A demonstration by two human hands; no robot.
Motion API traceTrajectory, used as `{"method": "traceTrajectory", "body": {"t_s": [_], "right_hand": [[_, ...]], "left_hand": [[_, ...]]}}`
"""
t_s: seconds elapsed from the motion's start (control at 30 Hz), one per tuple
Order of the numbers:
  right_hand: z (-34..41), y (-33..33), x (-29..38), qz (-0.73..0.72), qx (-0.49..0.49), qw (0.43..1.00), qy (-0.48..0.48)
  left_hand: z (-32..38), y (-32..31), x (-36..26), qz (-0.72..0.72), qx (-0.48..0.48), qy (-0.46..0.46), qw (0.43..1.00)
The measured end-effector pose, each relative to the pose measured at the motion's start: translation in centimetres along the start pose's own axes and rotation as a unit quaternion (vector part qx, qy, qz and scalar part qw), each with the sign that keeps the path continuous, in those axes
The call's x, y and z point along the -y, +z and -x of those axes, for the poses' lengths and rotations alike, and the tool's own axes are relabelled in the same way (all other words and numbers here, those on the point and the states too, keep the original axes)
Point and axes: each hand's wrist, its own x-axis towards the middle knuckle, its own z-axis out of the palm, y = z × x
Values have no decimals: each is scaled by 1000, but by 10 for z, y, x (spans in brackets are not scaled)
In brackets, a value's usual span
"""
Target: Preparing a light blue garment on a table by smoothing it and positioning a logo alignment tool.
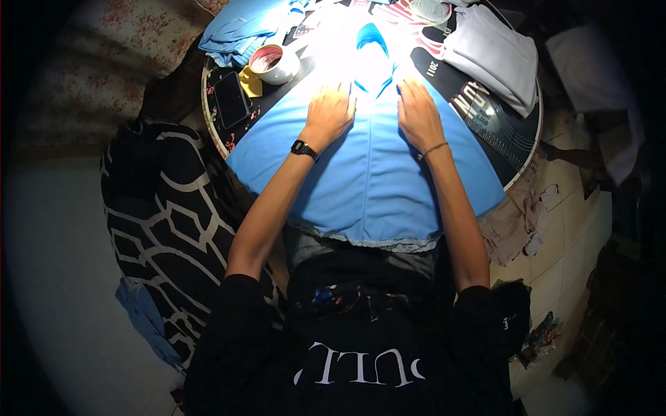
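Observation:
A light blue garment with a central seam and a lace-trimmed hem lies spread over the round table's near side, its hem hanging toward my lap. At the garment's narrow far end is an opening with a bright blue gathered edge. My left hand rests palm down on the cloth left of the opening; my right hand lies on the cloth to the right of it. Strong glare washes out the fabric near the fingertips, so whether they pinch it is hard to see.
On the round table's dark top, a white mug, a phone and a yellow cloth lie left. Folded blue fabric sits behind them. Folded white fabric and a clear round container are at right.

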Motion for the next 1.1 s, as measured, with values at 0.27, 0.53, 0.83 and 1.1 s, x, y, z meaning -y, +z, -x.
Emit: {"method": "traceTrajectory", "body": {"t_s": [0.27,0.53,0.83,1.1], "right_hand": [[-25,19,-22,71,80,994,10],[-32,32,-36,76,38,996,22],[-35,35,-41,71,29,997,10],[-33,5,-21,26,21,999,13]], "left_hand": [[-22,15,10,-20,-26,5,999],[-36,17,9,-128,-74,25,989],[-55,18,25,-55,24,-45,997],[-34,-3,3,-140,131,-3,981]]}}
